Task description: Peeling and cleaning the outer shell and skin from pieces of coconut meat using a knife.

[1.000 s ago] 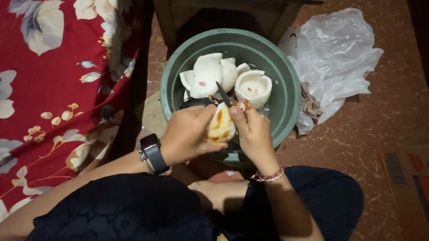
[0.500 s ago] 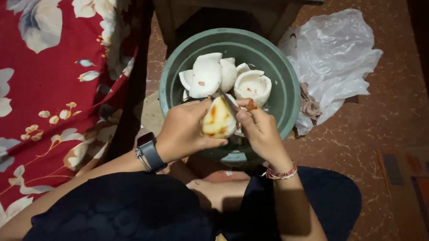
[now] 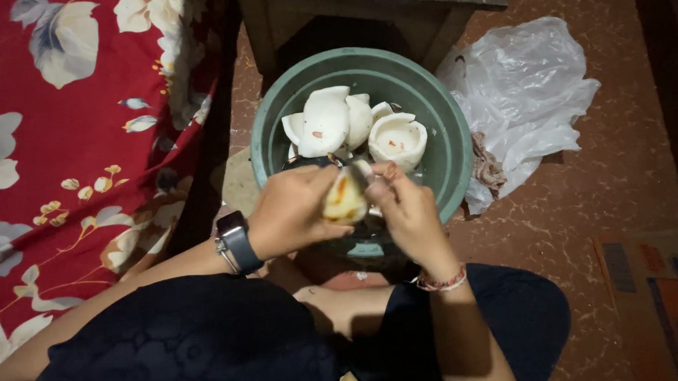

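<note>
At the centre of the frame, a pale coconut piece (image 3: 344, 200) with brown patches is gripped in the closed left hand (image 3: 295, 211). A knife (image 3: 357, 169) is clasped in the right hand (image 3: 407, 211), its blade laid against the piece. Just above, white coconut pieces (image 3: 352, 126) are heaped in a green basin (image 3: 446, 134). A clear plastic bag (image 3: 523, 94) is seen at upper right.

A small knife (image 3: 359, 171) is blurred, its handle hidden inside the right hand (image 3: 405, 211). The left hand (image 3: 295, 211) covers much of a pale coconut piece (image 3: 344, 200). A cardboard box (image 3: 654, 292) — bottom right — is cut off by the frame.
</note>
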